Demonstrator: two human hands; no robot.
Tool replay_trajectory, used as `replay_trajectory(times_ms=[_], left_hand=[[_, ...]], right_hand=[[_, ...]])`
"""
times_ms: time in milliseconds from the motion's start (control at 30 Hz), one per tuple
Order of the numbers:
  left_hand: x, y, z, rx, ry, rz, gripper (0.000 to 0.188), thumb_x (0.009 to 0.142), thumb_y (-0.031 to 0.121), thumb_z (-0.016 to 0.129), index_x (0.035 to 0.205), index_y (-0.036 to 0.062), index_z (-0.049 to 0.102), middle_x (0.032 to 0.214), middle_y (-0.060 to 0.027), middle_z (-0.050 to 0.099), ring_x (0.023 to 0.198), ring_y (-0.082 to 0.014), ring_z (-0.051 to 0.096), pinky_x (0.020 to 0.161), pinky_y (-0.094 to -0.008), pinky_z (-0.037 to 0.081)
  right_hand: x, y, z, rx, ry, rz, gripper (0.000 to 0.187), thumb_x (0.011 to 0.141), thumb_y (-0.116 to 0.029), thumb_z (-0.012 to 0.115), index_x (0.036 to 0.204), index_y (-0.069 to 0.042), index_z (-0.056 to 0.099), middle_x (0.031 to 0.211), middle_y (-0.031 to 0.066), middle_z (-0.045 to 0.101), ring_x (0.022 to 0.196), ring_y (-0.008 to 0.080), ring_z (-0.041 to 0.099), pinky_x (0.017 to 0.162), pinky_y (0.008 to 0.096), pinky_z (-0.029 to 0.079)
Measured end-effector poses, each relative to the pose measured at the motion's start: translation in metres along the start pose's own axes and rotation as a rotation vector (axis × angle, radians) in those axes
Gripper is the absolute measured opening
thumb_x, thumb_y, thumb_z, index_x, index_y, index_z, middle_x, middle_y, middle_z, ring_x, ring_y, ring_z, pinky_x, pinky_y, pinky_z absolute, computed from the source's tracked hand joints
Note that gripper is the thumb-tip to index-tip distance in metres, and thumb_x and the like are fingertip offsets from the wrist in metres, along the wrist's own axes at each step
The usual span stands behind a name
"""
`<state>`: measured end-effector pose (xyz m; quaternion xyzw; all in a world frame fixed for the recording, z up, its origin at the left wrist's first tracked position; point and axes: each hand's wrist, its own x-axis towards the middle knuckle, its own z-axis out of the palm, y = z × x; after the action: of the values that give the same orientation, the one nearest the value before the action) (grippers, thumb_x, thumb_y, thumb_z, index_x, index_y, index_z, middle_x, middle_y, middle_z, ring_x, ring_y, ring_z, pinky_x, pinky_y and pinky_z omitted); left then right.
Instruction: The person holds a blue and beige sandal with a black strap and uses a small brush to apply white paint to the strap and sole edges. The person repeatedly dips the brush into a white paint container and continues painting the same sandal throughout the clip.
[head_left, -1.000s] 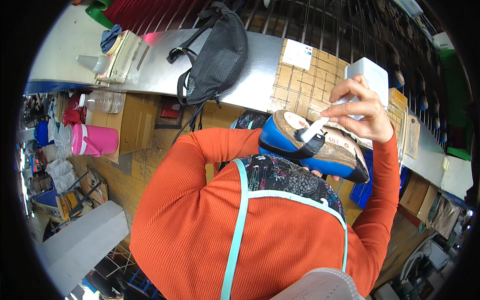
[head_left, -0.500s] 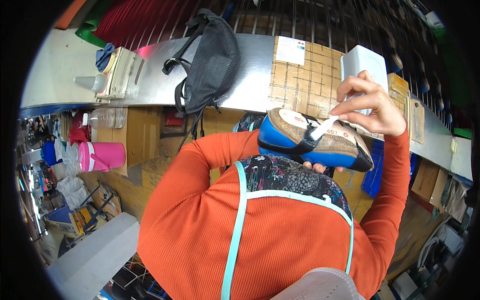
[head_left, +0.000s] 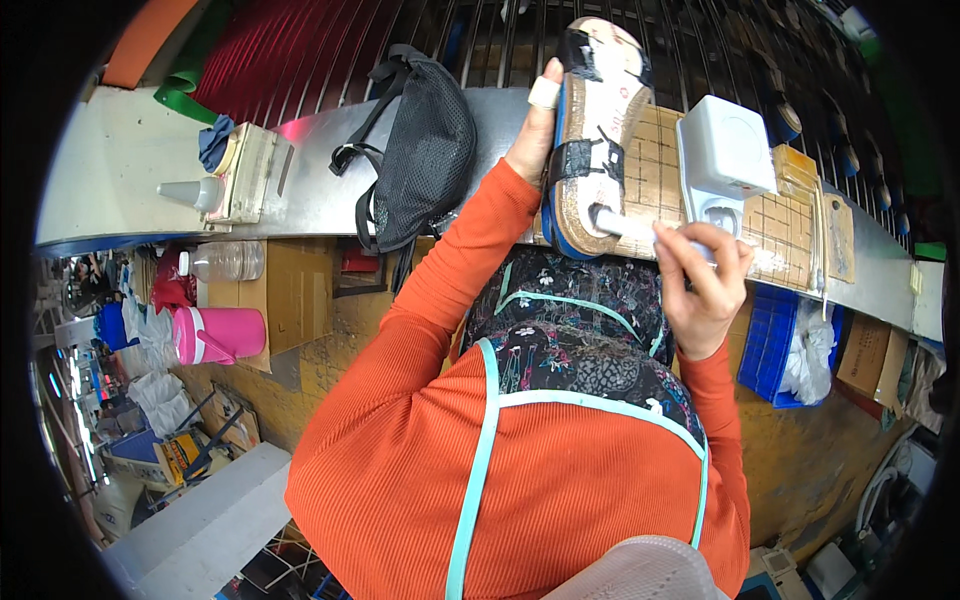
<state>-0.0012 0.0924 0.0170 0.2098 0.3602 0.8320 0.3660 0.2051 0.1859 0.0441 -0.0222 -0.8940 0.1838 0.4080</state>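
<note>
A shoe last (head_left: 612,110), blue-sided with a pale sole face and cork-coloured rim, stands tilted up over the bench edge, its rounded near end low. Black straps wrap across it. My left hand (head_left: 532,135) grips its left side; white tape circles the thumb, and the other fingers are hidden behind the last. In my right hand (head_left: 703,285), a slim white stick-like tool (head_left: 632,228) is pinched between thumb and fingers, its tip at the near end of the sole face. I cannot make out the tip's kind.
A white plastic container (head_left: 728,150) stands on taped cardboard (head_left: 655,150) right of the last. A black mesh bag (head_left: 425,150) lies on the metal bench (head_left: 490,125). Metal rods (head_left: 490,45) run behind. Below are a blue crate (head_left: 765,345) and a pink jug (head_left: 235,334).
The last has swung from lying sideways over my lap to pointing away over the bench. My right hand moved down, bringing the white tool from the strap area to the near end.
</note>
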Motion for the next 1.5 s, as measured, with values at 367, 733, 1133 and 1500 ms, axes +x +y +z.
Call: replay_trajectory(times_ms=[367, 733, 1133, 1500], left_hand=[[0.004, -0.007, -0.019, 0.167, 0.008, 0.022, 0.070, 0.096, 0.064, 0.033, 0.135, 0.0068, 0.048, 0.122, -0.0080, 0.061, 0.107, -0.0160, 0.061, 0.092, -0.0308, 0.051], [0.006, -0.006, -0.021, 0.052, 0.086, -0.076, 0.070, 0.095, 0.064, 0.038, 0.133, 0.0065, 0.049, 0.120, -0.0074, 0.061, 0.106, -0.0171, 0.062, 0.092, -0.0320, 0.051], [0.018, -0.026, 0.024, 0.040, 0.293, 0.048, 0.085, 0.094, 0.071, 0.024, 0.142, 0.0036, 0.040, 0.138, -0.0094, 0.050, 0.126, -0.0224, 0.048, 0.108, -0.0358, 0.035], [0.043, -0.027, 0.030, -0.312, 0.009, -0.108, 0.107, 0.080, 0.087, 0.022, 0.135, -0.0021, 0.040, 0.104, -0.0249, 0.061, 0.083, -0.0288, 0.066, 0.066, -0.0372, 0.059]], right_hand=[[0.005, 0.009, 0.006, 0.107, -0.052, 0.055, 0.027, 0.070, -0.007, 0.078, 0.096, -0.015, 0.075, 0.092, 0.0028, 0.064, 0.078, 0.0151, 0.057, 0.075, 0.0315, 0.031], [-0.002, 0.038, -0.014, 0.173, -0.204, 0.135, 0.022, 0.072, -0.004, 0.076, 0.093, -0.011, 0.075, 0.093, 0.0040, 0.063, 0.081, 0.0150, 0.058, 0.074, 0.0286, 0.036], [-0.001, 0.022, 0.047, 1.181, 0.164, 0.633, 0.068, 0.070, -0.005, 0.085, 0.105, -0.012, 0.027, 0.126, 0.0192, 0.047, 0.119, 0.0267, 0.053, 0.099, 0.0406, 0.046], [0.028, 0.052, -0.010, 1.165, -0.019, 0.332, 0.047, 0.095, -0.046, 0.055, 0.100, 0.001, 0.047, 0.127, 0.0251, 0.056, 0.104, 0.0292, 0.062, 0.088, 0.0389, 0.051]])
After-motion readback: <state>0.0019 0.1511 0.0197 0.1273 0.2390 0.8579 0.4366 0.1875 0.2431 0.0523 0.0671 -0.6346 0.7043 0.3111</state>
